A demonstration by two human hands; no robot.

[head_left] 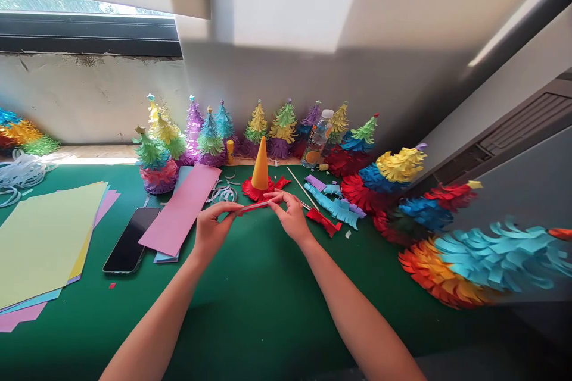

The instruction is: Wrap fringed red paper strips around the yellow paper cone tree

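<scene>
My left hand pinches one end of a narrow red paper strip, which is stretched level above the green table. At the other end, my right hand has its thumb and fingers closed on the strip. A pale line runs along the strip's upper edge; I cannot tell what it is. Just beyond my hands stands an upright yellow paper cone with red fringed paper around its base. Curled white strips lie near my left hand. Red paper scraps lie right of my right hand.
Pink paper, a phone and stacked coloured sheets lie left. Finished fringed paper trees line the wall and right edge. A bottle stands among them. Blue fringed strips and a thin stick lie right of centre.
</scene>
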